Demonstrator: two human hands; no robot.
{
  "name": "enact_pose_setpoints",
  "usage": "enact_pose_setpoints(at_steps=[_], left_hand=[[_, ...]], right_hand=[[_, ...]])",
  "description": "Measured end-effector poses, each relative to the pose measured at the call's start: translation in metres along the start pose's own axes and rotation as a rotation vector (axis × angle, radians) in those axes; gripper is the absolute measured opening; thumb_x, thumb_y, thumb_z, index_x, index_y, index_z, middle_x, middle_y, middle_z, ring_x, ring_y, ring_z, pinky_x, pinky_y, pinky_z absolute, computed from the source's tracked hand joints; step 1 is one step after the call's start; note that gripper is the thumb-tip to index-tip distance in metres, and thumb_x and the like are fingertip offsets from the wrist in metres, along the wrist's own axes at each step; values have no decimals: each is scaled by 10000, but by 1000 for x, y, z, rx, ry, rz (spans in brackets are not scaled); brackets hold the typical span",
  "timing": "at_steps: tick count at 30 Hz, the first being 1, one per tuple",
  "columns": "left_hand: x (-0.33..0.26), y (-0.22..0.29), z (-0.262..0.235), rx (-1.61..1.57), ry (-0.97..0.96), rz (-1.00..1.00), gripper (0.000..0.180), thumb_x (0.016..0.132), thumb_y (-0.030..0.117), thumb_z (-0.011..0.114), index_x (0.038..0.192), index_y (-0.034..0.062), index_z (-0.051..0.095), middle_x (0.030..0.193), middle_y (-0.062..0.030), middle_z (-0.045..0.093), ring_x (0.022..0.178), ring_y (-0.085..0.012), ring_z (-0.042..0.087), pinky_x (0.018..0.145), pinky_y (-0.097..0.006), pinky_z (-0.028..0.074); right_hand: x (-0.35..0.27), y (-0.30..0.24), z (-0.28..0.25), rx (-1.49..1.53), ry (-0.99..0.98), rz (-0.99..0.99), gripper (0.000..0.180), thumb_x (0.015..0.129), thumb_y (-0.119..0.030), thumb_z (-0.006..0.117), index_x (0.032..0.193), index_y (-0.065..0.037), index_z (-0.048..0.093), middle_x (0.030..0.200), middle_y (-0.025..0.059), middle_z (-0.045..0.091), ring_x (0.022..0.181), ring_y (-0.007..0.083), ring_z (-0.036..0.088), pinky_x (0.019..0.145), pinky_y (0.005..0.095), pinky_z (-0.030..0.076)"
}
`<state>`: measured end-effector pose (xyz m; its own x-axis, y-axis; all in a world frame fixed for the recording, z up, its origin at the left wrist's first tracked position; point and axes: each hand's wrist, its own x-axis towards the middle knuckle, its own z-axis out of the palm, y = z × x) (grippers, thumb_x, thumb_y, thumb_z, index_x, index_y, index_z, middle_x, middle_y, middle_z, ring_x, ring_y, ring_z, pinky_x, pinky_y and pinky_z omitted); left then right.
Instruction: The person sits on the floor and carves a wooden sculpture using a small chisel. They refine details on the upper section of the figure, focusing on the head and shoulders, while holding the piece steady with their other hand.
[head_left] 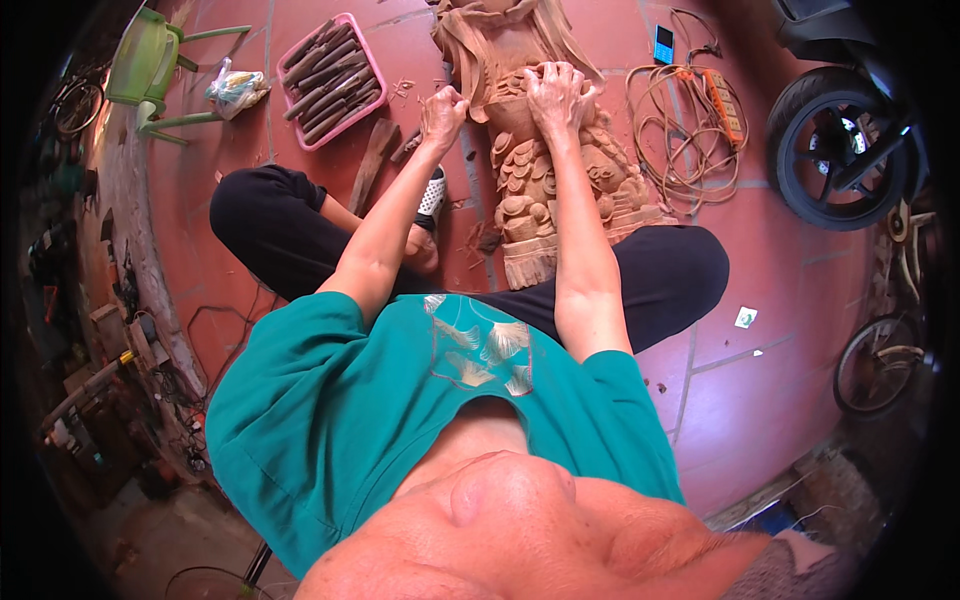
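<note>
A carved wooden sculpture [535, 175] lies on the floor in front of me, with draped folds at its far end and rounded, scale-like shapes nearer. My right hand [557, 98] rests on its middle, fingers curled down against the wood; anything under them is hidden. Just left of the carving, my left hand [442, 119] is closed in a fist, and what it holds, if anything, does not show. A pink basket [377, 105] full of dark-handled carving tools [330, 85] stands to the left. Between it and my leg lies a long piece of wood [374, 165].
An orange power strip [724, 108] with coiled cable [668, 150] and a phone [663, 45] lie right of the carving. A motorbike wheel [838, 148] stands farther right. At left are a green plastic chair [145, 62] and a plastic bag [238, 90]. Wood chips litter the floor.
</note>
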<state>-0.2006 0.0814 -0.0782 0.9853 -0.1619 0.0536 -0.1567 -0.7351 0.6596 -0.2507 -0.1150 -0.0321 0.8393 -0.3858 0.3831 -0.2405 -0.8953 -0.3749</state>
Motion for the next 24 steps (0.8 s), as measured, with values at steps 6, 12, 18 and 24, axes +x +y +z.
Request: enact_pose_setpoints(at_steps=[6, 12, 18, 24], left_hand=[[9, -10, -23, 61, -274, -94, 247, 738, 282, 773, 847, 64, 731, 813, -169, 713, 824, -329, 703, 767, -455, 538], [64, 2, -5, -163, 82, 12, 205, 756, 249, 759, 847, 70, 719, 776, -152, 704, 748, -300, 695, 692, -423, 527], [46, 3, 13, -120, 152, 156, 82, 790, 118, 669, 821, 43, 659, 806, -191, 671, 807, -368, 666, 720, -459, 520], [-10, -5, 3, -55, 61, 191, 60, 809, 106, 620, 811, 47, 621, 850, -180, 659, 847, -387, 645, 744, -476, 515]], right_hand=[[0, 4, 1, 15, 41, 4, 316, 874, -447, 606, 967, -157, 692, 1102, 32, 629, 1122, 244, 539, 960, 618, 321], [2, -1, -1, -13, -20, 14, 328, 873, -450, 604, 983, -152, 684, 1128, 40, 629, 1141, 251, 534, 973, 627, 308], [0, 3, 1, -1, -1, 13, 328, 870, -450, 607, 980, -150, 680, 1128, 42, 628, 1138, 256, 536, 986, 634, 301], [-1, 2, 2, -46, -5, 12, 290, 883, -436, 607, 997, -179, 682, 1129, 23, 632, 1135, 226, 545, 1008, 580, 292]])
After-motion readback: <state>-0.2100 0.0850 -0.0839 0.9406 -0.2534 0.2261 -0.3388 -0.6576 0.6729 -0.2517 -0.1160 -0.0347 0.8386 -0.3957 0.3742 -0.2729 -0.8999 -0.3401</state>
